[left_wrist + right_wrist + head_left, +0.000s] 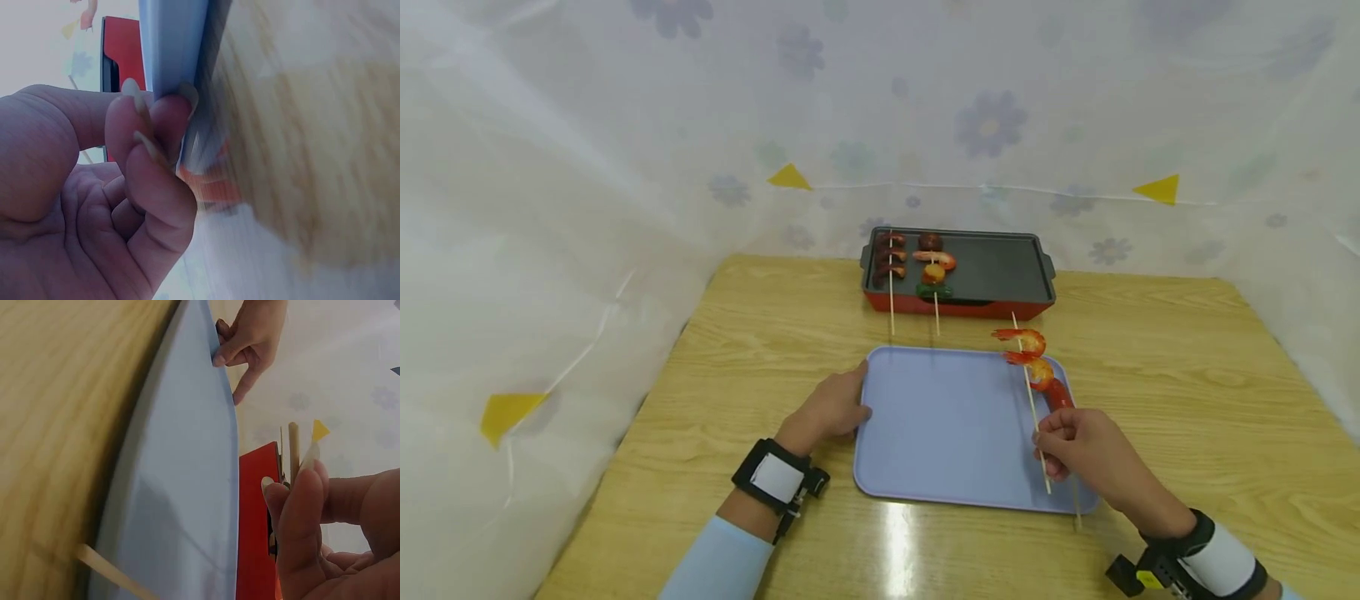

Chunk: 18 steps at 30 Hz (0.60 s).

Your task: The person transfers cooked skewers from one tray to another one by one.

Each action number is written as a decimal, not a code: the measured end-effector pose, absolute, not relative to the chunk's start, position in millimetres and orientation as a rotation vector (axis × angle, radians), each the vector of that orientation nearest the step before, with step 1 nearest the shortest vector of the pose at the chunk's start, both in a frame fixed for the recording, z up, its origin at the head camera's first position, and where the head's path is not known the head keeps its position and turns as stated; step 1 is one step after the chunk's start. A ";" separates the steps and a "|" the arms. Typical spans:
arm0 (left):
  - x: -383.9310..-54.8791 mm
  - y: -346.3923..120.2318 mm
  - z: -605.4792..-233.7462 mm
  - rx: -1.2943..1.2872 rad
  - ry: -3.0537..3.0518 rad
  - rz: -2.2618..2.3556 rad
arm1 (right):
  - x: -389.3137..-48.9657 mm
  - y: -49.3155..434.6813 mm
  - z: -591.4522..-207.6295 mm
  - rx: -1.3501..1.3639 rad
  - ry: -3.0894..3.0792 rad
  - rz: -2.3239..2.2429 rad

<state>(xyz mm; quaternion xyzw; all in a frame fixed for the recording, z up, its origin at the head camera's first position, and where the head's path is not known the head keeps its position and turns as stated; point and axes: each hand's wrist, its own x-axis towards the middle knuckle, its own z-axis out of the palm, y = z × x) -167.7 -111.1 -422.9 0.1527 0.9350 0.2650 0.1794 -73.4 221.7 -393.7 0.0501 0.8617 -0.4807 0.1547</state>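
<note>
My left hand (832, 406) grips the left rim of a pale blue tray (943, 425), with the thumb over the rim and curled fingers beneath, as the left wrist view shows. Over the tray's right side, my right hand (1086, 450) pinches the lower part of a wooden shrimp skewer (1030, 392). Orange-red shrimp (1032, 341) sit along its upper half, tip toward the grill. Below it a second stick (1078, 508) lies across the tray's right front edge, partly hidden by the hand; a red piece (1059, 394) shows just beyond my fingers.
A toy-like grill (992, 262) with a black top and red base stands behind the tray. On its left half lie a skewer of brown curved pieces (891, 257) and a mixed skewer (933, 273). Flower-printed sheeting (985, 125) hangs behind the wooden table (760, 333).
</note>
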 end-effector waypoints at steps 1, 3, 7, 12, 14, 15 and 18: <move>-167.7 -111.1 -423.2 0.430 2.642 0.751 | -71.1 220.5 -395.1 0.149 2.463 -1.372; -168.0 -111.0 -423.5 0.429 2.642 0.751 | -66.6 218.4 -398.0 0.148 2.455 -1.359; -168.4 -110.9 -424.7 0.427 2.639 0.747 | -58.8 214.4 -403.9 0.185 2.422 -1.362; -168.0 -110.9 -423.4 0.420 2.640 0.745 | -51.9 210.4 -412.3 0.214 2.393 -1.379; -168.0 -110.7 -422.8 0.412 2.636 0.748 | -50.5 209.1 -416.7 0.223 2.395 -1.366; -168.2 -110.6 -423.1 0.411 2.634 0.748 | -50.3 208.5 -419.0 0.223 2.396 -1.359; -168.6 -110.1 -425.3 0.416 2.624 0.749 | -49.7 207.3 -426.0 0.229 2.394 -1.340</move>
